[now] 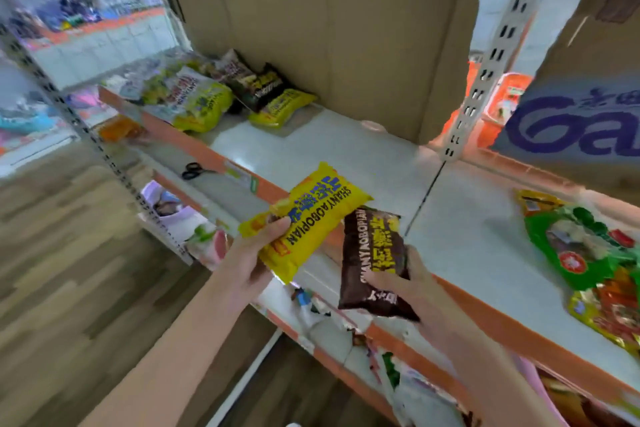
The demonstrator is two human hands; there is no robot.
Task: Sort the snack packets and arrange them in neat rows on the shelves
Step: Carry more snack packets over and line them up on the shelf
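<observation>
currently, at far left of the white shelf (346, 146), a row of snack packets is lying: yellow packets (204, 104) toward the front edge, dark packets (258, 85) behind them near the big cardboard box (329, 28). black scissors (194, 170) are resting on the shelf below. left hand (252, 253) is gripping a yellow packet (308, 218) by its lower end, thumb curled over the front, holding it in the air just in front of the shelf's orange edge. right hand (412, 284) is grasping a dark brown packet (372, 260), fingers wrapped round its lower half; its top corner is sitting just beside the yellow one. further right, a green packet (585, 246) is lying on the shelf, with a red-and-yellow packet (609, 319) touching it nearer the front edge. above them a printed carton (581, 107) is standing.
</observation>
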